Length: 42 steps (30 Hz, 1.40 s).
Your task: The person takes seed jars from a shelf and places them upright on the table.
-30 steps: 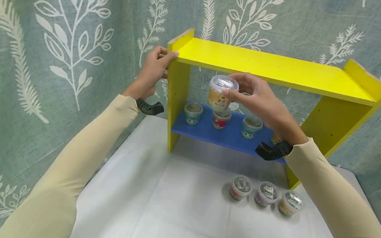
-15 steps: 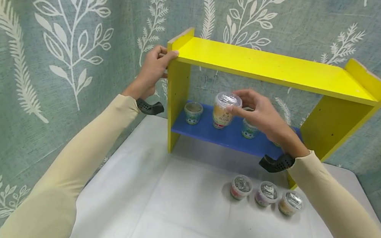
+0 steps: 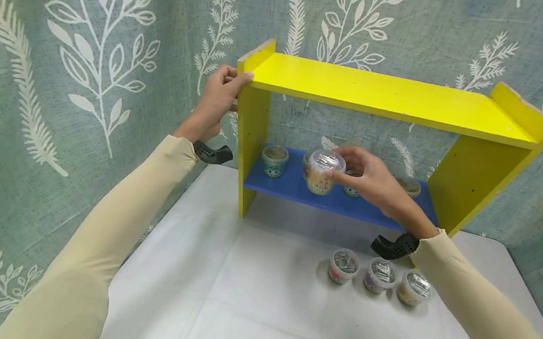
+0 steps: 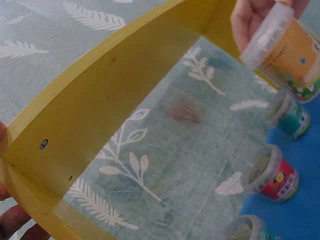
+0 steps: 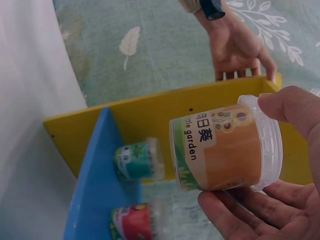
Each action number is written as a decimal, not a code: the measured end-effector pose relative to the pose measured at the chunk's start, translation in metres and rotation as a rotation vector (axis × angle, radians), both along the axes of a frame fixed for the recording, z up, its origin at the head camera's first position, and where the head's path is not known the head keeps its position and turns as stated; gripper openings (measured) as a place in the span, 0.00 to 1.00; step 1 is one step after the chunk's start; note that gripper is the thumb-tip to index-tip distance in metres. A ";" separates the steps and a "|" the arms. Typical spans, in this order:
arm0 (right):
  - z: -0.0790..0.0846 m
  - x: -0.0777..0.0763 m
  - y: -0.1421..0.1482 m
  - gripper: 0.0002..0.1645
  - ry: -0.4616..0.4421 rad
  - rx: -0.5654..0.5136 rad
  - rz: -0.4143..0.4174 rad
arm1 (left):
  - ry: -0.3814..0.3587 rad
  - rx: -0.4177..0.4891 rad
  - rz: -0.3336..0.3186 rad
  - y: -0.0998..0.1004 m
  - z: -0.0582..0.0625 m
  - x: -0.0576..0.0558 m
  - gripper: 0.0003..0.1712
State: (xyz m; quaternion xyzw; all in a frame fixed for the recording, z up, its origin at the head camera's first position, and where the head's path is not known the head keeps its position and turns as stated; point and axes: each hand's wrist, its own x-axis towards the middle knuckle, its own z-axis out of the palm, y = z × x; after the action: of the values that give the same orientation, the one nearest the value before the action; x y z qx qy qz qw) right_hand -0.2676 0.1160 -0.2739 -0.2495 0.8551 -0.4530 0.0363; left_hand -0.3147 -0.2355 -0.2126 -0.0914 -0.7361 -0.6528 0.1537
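Note:
My right hand (image 3: 370, 182) holds a clear-lidded plastic cup (image 5: 220, 150) with an orange "little garden" label, thumb on the lid's rim and fingers underneath. In the head view this cup overlaps the front of the blue shelf board (image 3: 294, 185). A red-labelled cup (image 4: 280, 181) stands behind it on the board, between two teal cups, one at the left (image 3: 274, 161) and one partly hidden behind my right hand. My left hand (image 3: 216, 101) grips the upper left corner of the yellow shelf unit (image 3: 382, 93), thumb on its front edge.
Another cup (image 3: 408, 186) stands at the board's right end, partly covered by my right wrist. On the white tablecloth (image 3: 260, 288) in front are a red cup (image 3: 342, 268), a purple cup (image 3: 379, 278) and an orange cup (image 3: 412, 290). A leaf-patterned curtain (image 3: 175, 45) hangs behind.
My right hand has lowered the orange-labelled cup from just under the top board to the blue board's level, slightly rightward. My left hand has stayed on the corner.

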 end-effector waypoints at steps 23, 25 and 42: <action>-0.048 0.002 0.011 0.40 -0.033 0.063 0.028 | 0.020 0.006 -0.003 0.001 -0.002 0.000 0.21; -0.053 0.002 0.011 0.40 -0.043 0.057 0.031 | 0.018 0.004 0.001 0.001 -0.002 0.000 0.21; -0.091 0.011 0.014 0.37 -0.065 0.062 0.055 | 0.005 0.016 -0.006 0.002 -0.001 0.000 0.21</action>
State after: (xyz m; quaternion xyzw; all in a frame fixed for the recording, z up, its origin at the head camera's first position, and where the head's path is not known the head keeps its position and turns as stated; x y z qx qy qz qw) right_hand -0.2566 0.1302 -0.3645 -0.2569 0.8599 -0.4330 0.0841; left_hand -0.3144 -0.2334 -0.2135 -0.0941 -0.7303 -0.6588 0.1539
